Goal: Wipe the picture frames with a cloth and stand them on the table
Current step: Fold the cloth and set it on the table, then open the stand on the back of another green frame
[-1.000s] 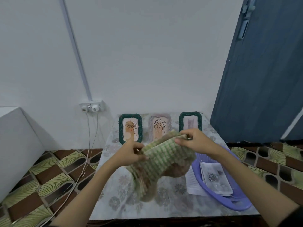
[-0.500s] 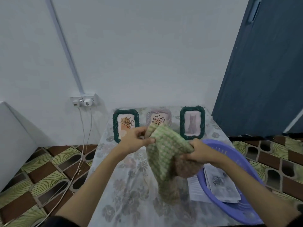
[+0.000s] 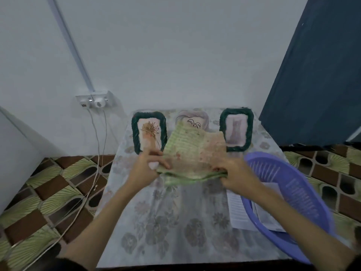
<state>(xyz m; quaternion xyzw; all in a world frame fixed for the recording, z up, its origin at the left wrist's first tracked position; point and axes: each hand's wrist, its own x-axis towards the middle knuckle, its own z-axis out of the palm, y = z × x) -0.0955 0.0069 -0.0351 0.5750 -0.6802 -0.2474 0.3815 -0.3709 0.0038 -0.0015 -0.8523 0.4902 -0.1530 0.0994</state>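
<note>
Both hands have pulled the green cloth (image 3: pixel 192 153) out flat and wide above the surface (image 3: pixel 175 222). Left hand (image 3: pixel 145 169) pinches its left edge, right hand (image 3: pixel 234 173) grips the right, fingers curled. Behind it, three picture frames (image 3: pixel 149 132) stand upright by the wall.

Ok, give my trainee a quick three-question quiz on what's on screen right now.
1. True or false: three picture frames stand at the back of the floral-covered table.
2. What do the left hand and right hand both grip?
3. On which side of the table is the purple plastic basket: A left, B right?

Key:
1. True: the dark green frame with a flower, the pale frame with a leaf drawing, the dark green frame with a cat.
2. The green checked cloth.
3. B.
</note>
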